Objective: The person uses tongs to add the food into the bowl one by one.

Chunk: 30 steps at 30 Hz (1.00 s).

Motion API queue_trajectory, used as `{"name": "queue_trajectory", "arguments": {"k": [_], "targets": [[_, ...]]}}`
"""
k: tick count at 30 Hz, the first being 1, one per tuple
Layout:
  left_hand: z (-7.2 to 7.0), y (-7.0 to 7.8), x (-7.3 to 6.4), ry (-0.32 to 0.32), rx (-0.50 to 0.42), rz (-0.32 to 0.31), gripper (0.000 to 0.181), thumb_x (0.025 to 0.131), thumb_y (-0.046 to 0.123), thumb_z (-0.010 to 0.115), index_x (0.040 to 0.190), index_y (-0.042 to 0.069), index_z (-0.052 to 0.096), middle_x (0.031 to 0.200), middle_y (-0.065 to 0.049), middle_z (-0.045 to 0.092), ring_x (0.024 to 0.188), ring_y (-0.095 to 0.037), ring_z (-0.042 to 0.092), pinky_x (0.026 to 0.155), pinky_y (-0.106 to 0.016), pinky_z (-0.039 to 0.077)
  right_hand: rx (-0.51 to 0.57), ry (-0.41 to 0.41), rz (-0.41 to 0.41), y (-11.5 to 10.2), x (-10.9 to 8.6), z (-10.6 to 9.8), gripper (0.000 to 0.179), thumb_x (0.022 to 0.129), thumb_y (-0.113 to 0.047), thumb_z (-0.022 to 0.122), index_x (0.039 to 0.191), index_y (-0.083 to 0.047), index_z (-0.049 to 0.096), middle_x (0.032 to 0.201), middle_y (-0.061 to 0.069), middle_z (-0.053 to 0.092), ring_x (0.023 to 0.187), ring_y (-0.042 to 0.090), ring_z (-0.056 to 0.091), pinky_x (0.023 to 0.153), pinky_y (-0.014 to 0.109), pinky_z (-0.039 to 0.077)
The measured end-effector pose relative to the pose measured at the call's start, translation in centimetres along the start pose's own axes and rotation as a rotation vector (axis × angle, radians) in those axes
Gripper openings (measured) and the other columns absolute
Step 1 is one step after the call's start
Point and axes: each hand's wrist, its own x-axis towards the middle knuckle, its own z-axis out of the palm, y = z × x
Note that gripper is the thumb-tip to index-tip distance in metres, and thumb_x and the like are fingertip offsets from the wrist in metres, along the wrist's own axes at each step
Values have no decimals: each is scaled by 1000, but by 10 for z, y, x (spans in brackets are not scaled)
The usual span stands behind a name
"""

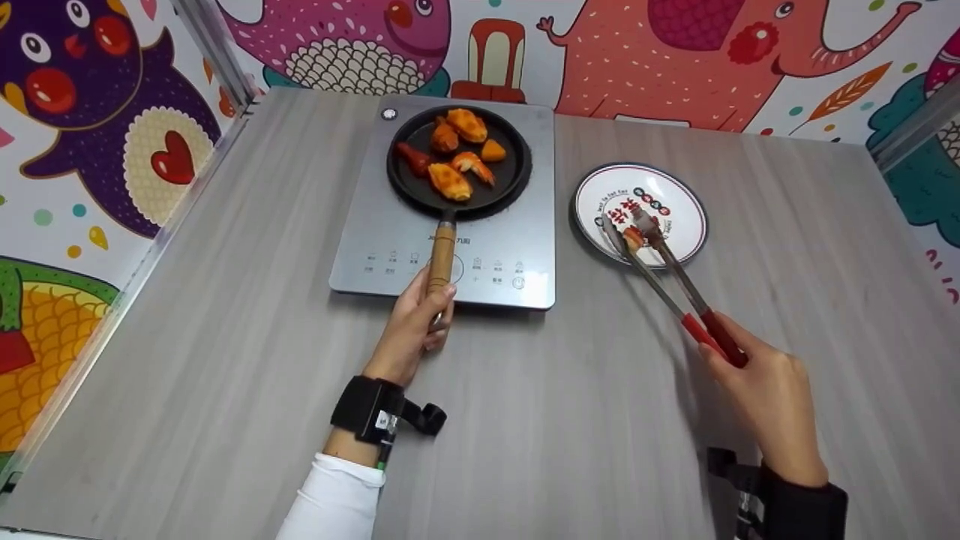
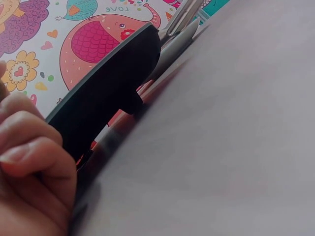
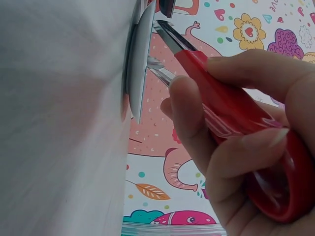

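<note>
My left hand (image 1: 416, 319) grips the wooden handle (image 1: 442, 259) of a small black frying pan (image 1: 405, 187). Several pieces of toy-like food lie in the pan, among them a shrimp (image 1: 474, 166), a drumstick (image 1: 413, 159) and an orange chunk (image 1: 493, 150). In my right hand (image 1: 769, 394) are red-handled metal tongs (image 1: 675, 270), their tips spread over a white plate (image 1: 686, 225). A small orange-red food piece (image 1: 634, 238) shows between the tong arms at the plate; whether they touch it I cannot tell. The right wrist view shows fingers curled round the red tong handles (image 3: 221, 101).
The pan sits on a silver induction cooker (image 1: 360, 255) at the back of a grey wood-grain table (image 1: 225, 337). Painted cartoon panels (image 1: 637, 60) stand along the back and left edges. The plate is to the cooker's right.
</note>
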Motion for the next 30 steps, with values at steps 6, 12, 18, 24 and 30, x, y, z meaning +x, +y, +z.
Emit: {"name": "queue_trajectory", "arguments": {"k": [6,12,18,24,30], "targets": [[0,0,0,-4,3,5,63,80,30,65,133,25,33,59,2,39,44,-8,27,36,-19,20,-3,-21,17,1,-2,-3,39,80,-18,66,117,-9,60,86,20,64,60,26,57,46,26,38],[0,1,-1,-4,9,4,62,80,31,65,133,26,34,59,1,38,44,-8,27,37,-19,20,5,-37,11,1,-4,-5,38,81,-19,65,118,-10,60,78,16,65,57,21,54,42,24,36],[0,1,-1,-18,10,10,61,81,30,64,133,25,33,59,1,37,45,-9,26,38,-19,18,-8,-30,-13,1,-5,-7,38,81,-20,65,118,-11,60,67,7,64,53,19,50,41,24,34],[1,1,-1,-18,6,8,62,81,30,64,133,24,33,58,1,37,44,-9,26,37,-20,19,-1,-41,-8,1,-6,-6,40,81,-20,66,119,-10,59,65,6,64,50,16,49,39,23,33],[0,0,-1,-9,4,3,61,80,31,65,133,25,33,59,1,38,44,-8,27,37,-20,19,-1,-38,-6,2,-6,-6,41,81,-21,66,120,-10,58,64,6,64,50,16,48,39,23,33]]}}
